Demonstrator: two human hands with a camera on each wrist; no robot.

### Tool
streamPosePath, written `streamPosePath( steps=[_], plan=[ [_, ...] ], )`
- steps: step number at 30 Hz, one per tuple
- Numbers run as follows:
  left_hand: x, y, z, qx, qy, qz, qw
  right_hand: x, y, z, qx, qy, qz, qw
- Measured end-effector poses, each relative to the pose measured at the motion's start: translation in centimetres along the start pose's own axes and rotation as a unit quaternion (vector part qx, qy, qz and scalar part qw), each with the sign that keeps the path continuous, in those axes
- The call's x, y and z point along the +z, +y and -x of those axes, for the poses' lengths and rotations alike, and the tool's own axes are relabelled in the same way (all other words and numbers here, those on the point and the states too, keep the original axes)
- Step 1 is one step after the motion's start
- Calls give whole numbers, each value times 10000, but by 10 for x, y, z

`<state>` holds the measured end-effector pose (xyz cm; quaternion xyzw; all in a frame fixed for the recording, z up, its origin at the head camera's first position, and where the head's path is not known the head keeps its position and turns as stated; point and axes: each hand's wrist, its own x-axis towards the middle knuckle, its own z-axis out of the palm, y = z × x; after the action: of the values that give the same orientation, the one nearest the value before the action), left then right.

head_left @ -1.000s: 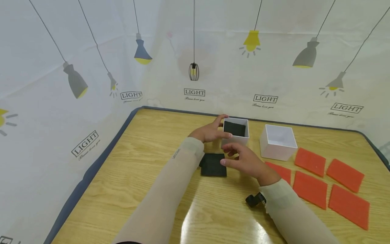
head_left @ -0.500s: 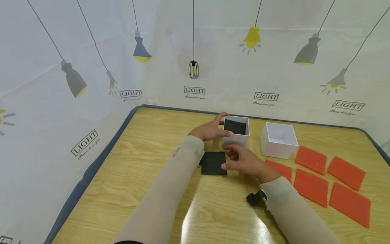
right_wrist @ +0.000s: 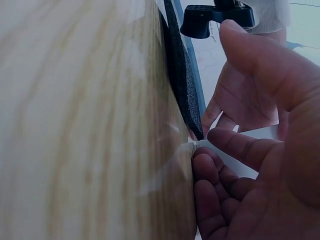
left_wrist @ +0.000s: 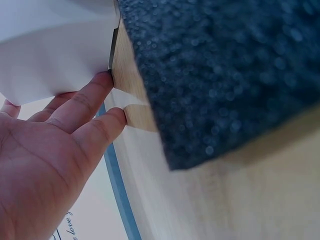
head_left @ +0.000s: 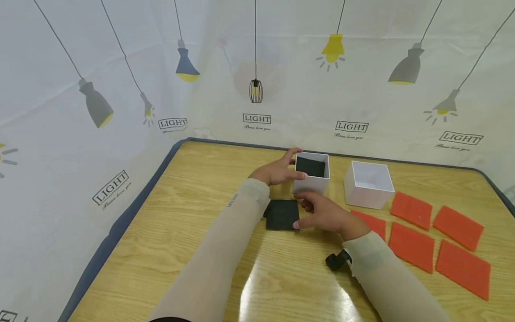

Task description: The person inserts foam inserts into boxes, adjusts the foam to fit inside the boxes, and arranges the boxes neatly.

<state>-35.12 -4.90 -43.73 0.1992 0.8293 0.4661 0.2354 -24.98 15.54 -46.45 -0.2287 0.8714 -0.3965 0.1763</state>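
My left hand (head_left: 277, 172) holds a square white box (head_left: 311, 184) from its left side, thumb across the front wall, index finger at the back corner. A black foam sheet (head_left: 311, 167) leans inside that box. In front of it, black foam sheets (head_left: 283, 214) lie overlapping on the table; one looms large and close in the left wrist view. My right hand (head_left: 323, 212) is at their right edge, thumb tip by the near corner and index fingertip beyond the far corner. The right wrist view shows thumb and index finger spread apart, other fingers curled, beside the foam sheet (right_wrist: 185, 85).
A second white box (head_left: 368, 185) stands to the right with nothing visible inside. Several red foam sheets (head_left: 411, 246) lie flat at the right of the table. A black wrist camera (head_left: 337, 260) sticks out from my right cuff. A lamp-printed cloth (head_left: 297, 103) hangs behind the table.
My right hand has lowered slightly, its thumb shifting toward the near right corner of the black sheets. The left hand stays on the box. The head view has tilted a little.
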Motion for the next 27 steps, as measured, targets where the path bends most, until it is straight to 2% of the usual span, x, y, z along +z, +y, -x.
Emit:
streamPosePath(
  steps=[8,17,27],
  plan=[
    [0,1,-1,-52,-17,-48,10000,2,0,-4,39,-125,173,9998],
    [-2,1,-1,-8,-78,-88,9999,4,-9,-7,126,-165,1008,9947],
    [-2,-1,-1,7,-86,-15,10000,8,-17,-6,414,-243,1535,9870]
  ],
)
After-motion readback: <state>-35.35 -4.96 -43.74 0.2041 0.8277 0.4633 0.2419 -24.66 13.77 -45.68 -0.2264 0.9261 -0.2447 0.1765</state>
